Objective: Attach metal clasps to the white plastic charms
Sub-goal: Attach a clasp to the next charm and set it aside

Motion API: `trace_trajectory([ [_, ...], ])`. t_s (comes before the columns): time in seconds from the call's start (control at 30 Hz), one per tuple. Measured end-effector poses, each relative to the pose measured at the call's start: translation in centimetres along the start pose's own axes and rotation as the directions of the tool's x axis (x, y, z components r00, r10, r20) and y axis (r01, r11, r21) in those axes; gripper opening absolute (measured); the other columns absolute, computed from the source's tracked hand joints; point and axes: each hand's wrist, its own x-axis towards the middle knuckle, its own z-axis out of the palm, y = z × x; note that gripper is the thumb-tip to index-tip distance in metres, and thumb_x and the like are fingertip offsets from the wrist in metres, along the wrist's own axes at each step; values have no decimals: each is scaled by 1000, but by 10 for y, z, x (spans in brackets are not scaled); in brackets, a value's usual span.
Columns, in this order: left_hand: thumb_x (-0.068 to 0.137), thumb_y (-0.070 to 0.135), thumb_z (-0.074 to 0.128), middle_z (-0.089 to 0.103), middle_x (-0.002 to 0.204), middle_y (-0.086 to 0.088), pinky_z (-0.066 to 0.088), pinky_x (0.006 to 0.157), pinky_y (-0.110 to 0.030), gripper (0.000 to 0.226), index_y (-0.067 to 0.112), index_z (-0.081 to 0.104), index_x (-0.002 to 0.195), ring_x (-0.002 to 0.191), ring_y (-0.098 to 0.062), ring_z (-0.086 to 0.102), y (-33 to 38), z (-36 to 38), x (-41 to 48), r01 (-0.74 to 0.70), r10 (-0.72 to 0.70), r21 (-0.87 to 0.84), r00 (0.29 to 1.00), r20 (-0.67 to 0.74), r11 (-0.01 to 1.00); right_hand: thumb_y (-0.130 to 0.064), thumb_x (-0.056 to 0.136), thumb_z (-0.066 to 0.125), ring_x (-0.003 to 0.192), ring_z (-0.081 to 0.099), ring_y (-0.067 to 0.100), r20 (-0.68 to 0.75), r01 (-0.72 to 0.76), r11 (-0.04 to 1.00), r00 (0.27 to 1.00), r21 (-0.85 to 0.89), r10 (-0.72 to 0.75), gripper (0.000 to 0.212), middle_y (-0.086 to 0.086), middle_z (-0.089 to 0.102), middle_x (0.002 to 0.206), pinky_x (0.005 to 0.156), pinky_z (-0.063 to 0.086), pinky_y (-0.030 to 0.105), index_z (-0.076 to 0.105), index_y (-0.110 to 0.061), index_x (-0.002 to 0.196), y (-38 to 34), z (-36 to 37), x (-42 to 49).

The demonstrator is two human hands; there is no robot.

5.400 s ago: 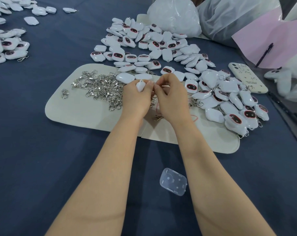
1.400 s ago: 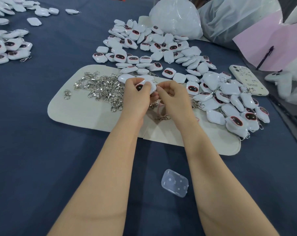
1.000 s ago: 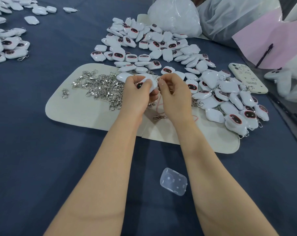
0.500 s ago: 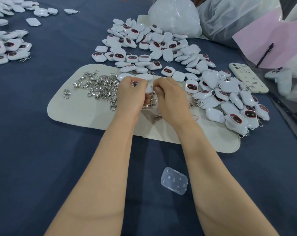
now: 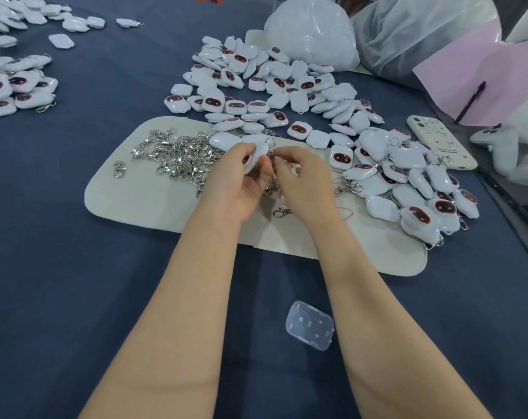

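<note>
White plastic charm [image 5: 256, 154] is pinched in the curled fingers of the left hand [image 5: 237, 179]. At its 3 o'clock, the right hand [image 5: 306, 179] pinches a metal clasp [image 5: 271, 184] against the charm's edge, seemingly mid-attachment. Finished charms [image 5: 408, 182] pile further out at 3 o'clock. Many bare charms [image 5: 271, 86] at 12 and loose clasps [image 5: 181, 155] at 9 remain.

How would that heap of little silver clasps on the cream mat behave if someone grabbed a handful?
The clasps lie heaped and interlaced, so a handful would probably drag tangled neighbours along. They look like thin shiny metal, so likely stiff, light and slippery. On the flat mat they should slide rather than roll.
</note>
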Motion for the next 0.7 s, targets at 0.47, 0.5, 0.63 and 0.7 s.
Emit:
trace_trajectory([
  [0.47,94,6,47,52,73,-7,45,41,-10,8,0,53,97,44,-5,49,-3,4,-5,109,-112,36,991,70,993,-8,93,55,73,55,-4,-196,56,968,981,246,-6,11,-14,60,78,73,46,13,60,-17,91,-9,1,-1],
  [0.5,94,6,47,52,72,-6,44,40,-10,8,1,53,92,44,-5,49,-3,5,-5,114,-116,40,991,69,993,-7,93,53,72,54,-5,-208,72,974,978,215,-26,11,-13,60,79,71,43,10,60,-15,93,-9,1,-2],
  [0.63,94,4,45,50,69,-6,41,37,-11,8,2,51,89,39,-4,47,-5,7,-5,70,-76,123,996,48,990,-5,94,50,81,53,14,-207,193,981,959,-29,-195,13,4,62,87,73,40,21,62,-2,96,-7,-1,-3],
  [0.7,94,3,44,48,67,-6,39,36,-14,7,5,50,90,37,-5,45,-6,8,-4,-32,30,263,999,13,964,-5,94,49,83,52,20,-158,233,963,955,-135,-253,14,9,61,88,74,38,24,62,0,95,-6,-4,-2],
])
